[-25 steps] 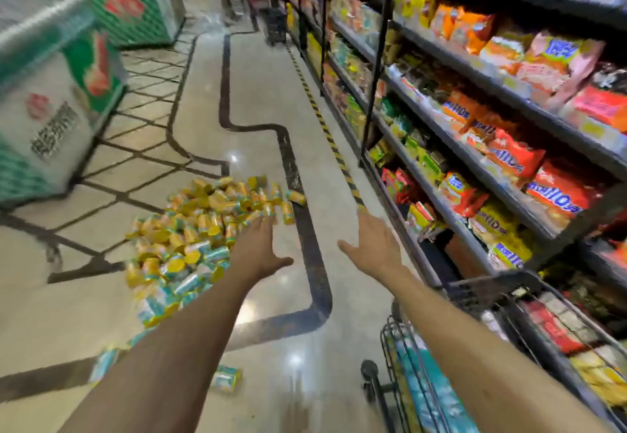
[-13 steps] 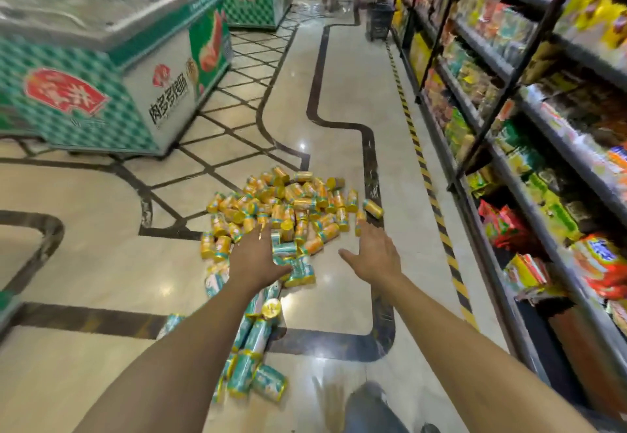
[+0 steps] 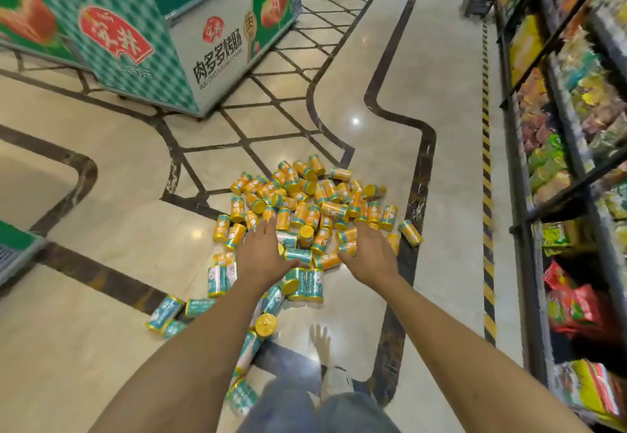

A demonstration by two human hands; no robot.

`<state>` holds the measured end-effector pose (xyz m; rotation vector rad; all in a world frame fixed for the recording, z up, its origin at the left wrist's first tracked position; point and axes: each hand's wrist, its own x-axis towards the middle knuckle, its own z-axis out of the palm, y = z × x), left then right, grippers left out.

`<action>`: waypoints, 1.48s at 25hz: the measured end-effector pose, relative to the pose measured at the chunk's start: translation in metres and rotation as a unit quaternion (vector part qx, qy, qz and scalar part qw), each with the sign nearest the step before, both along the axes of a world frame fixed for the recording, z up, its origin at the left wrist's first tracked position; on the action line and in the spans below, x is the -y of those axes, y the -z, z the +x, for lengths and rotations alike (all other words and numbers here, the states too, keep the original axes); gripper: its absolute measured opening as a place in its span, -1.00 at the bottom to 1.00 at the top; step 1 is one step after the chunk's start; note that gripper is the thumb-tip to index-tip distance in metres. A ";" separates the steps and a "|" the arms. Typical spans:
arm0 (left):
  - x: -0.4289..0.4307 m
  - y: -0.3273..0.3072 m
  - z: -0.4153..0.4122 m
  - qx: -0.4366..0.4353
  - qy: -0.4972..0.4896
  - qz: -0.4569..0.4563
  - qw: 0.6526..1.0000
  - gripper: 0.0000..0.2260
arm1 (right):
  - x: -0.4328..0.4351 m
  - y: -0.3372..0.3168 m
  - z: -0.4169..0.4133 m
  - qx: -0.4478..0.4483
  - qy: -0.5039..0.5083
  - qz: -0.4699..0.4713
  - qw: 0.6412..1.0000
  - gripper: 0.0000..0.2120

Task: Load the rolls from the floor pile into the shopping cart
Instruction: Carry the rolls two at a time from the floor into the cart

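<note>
Both hands reach over the rolls [image 3: 305, 201], which lie heaped on the polished floor [image 3: 101, 222] at 12 o'clock from the person. The left hand [image 3: 263, 254] and the right hand [image 3: 368, 252] each show a spread grip, fingers straight, holding nothing. Whether the fingertips touch the heap I cannot tell.

The likeliest trouble is rolling. These are loose cylinders on a slick floor, so a scoop from both sides may send some skidding out, and an over-full armful may shed a few. The stray teal rolls [image 3: 168, 310] trailing toward 7 o'clock lie close to the person's knees [image 3: 305, 409] and could be stepped on.

A chest freezer [image 3: 163, 35] stands at 10 o'clock, snack shelves [image 3: 570, 161] run along 3 o'clock, and a black-and-yellow stripe [image 3: 487, 161] lies between them and the heap. The shopping cart is not in view, so the carry path cannot be judged.
</note>
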<state>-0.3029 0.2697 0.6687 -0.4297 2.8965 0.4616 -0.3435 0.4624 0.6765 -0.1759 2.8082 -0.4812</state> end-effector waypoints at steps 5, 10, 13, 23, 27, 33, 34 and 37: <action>0.001 0.018 -0.060 0.008 -0.068 0.029 0.997 -0.05 | 0.022 0.017 -0.071 0.044 -0.024 0.013 0.999 -0.32; 0.032 0.079 -0.134 0.032 -0.115 0.091 0.989 -0.08 | 0.053 0.072 -0.143 0.103 0.015 -0.015 0.994 -0.32; 0.049 0.148 -0.172 0.054 -0.150 0.139 0.977 -0.08 | 0.068 0.136 -0.183 0.149 0.055 -0.035 0.987 -0.36; 0.058 0.453 -0.205 0.214 -0.165 0.116 0.956 -0.03 | 0.090 0.460 -0.209 0.276 0.081 -0.013 0.958 -0.40; 0.053 0.550 -0.197 0.264 -0.241 0.130 0.925 -0.03 | 0.082 0.563 -0.192 0.336 0.129 -0.010 0.933 -0.34; 0.045 0.639 -0.195 0.258 -0.347 0.148 0.889 -0.22 | 0.085 0.660 -0.183 0.376 0.170 -0.017 0.911 -0.12; 0.042 0.644 -0.194 0.245 -0.359 0.142 0.890 -0.23 | 0.087 0.670 -0.185 0.378 0.179 -0.017 0.908 -0.08; 0.036 0.650 -0.187 0.189 -0.383 0.131 0.895 -0.27 | 0.088 0.690 -0.189 0.386 0.201 -0.024 0.900 -0.05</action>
